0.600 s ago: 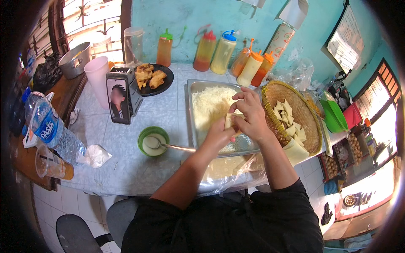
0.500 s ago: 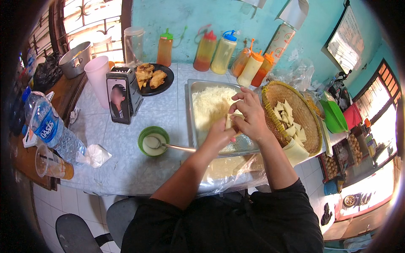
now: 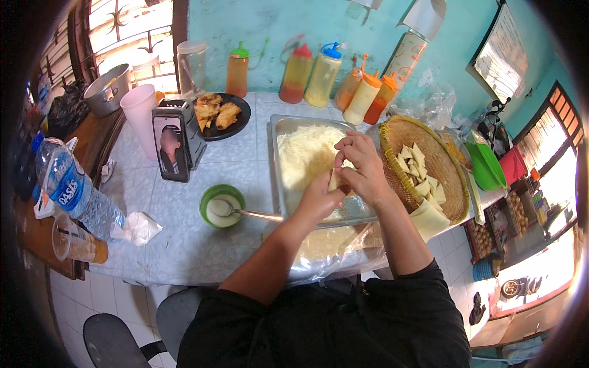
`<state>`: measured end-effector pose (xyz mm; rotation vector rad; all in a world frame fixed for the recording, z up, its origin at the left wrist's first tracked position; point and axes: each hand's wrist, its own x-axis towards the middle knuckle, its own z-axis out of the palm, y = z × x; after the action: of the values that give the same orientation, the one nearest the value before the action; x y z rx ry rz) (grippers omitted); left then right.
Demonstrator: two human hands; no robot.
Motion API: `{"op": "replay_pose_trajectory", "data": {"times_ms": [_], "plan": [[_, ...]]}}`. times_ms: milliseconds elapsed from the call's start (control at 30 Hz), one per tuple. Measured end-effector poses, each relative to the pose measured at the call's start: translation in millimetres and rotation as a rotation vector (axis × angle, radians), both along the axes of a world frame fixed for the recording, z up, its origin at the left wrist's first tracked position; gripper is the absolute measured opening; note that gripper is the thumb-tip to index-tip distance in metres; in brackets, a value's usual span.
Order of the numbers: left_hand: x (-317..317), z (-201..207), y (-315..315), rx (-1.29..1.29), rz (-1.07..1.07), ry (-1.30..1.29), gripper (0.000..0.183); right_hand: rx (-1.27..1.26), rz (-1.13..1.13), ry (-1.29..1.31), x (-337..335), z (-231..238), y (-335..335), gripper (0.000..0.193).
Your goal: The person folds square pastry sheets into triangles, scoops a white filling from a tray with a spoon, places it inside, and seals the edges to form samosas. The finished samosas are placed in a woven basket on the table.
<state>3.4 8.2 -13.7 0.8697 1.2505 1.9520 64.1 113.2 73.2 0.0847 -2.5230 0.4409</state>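
Note:
Both my hands are closed around a small folded pastry wrapper (image 3: pixel 335 180) above a metal tray (image 3: pixel 275 159). My left hand (image 3: pixel 316 197) grips it from below and the left, while my right hand (image 3: pixel 363 170) pinches its upper right side. Pale shredded filling (image 3: pixel 304 150) fills much of the tray. To the right, a woven basket (image 3: pixel 452 199) with a yellow rim holds several folded triangular pastries (image 3: pixel 418 164). A stack of flat wrappers (image 3: pixel 429 221) lies at the basket's near edge. Left of the tray, a green bowl (image 3: pixel 202 206) contains white paste and a metal spoon (image 3: pixel 261 214).
Squeeze bottles (image 3: pixel 323 76) line the wall behind. A phone (image 3: pixel 170 147) leans on a stand near a pink cup (image 3: pixel 140 116) and a black plate (image 3: pixel 244 122) of fried food. A water bottle (image 3: pixel 76 187) and a plastic cup (image 3: pixel 80 242) stand left. Clear plastic (image 3: pixel 343 257) covers the near edge.
My fingers have shifted slightly around the wrapper, which shows less between them now. Both hands stay over the tray; the surrounding things have not moved.

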Motion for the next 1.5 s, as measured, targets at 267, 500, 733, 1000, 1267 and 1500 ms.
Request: {"op": "replay_pose_trajectory", "data": {"times_ms": [267,500,733,1000,1267,1500], "plan": [[-6,0,-4,-0.040,0.003,0.009,0.030,-1.015,0.036,0.072,32,-2,5,0.013],[0,14,-8,-0.042,0.005,-0.032,0.030,-0.716,-0.546,0.421,212,-110,24,0.017],[-3,22,-17,-0.084,0.026,-0.146,0.030,-0.142,-1.204,-1.080,507,-361,-35,0.029],[-2,11,-8,-0.023,0.000,-0.169,0.034,-1.229,-0.943,-0.519,518,-348,-24,0.026],[-4,10,-9,0.001,-0.107,-0.177,0.039,-0.768,-0.693,0.127,251,-57,28,0.025],[-3,13,-9,0.051,-0.135,-0.082,0.040,-0.361,-0.025,0.084,81,19,-4,0.019]]}}
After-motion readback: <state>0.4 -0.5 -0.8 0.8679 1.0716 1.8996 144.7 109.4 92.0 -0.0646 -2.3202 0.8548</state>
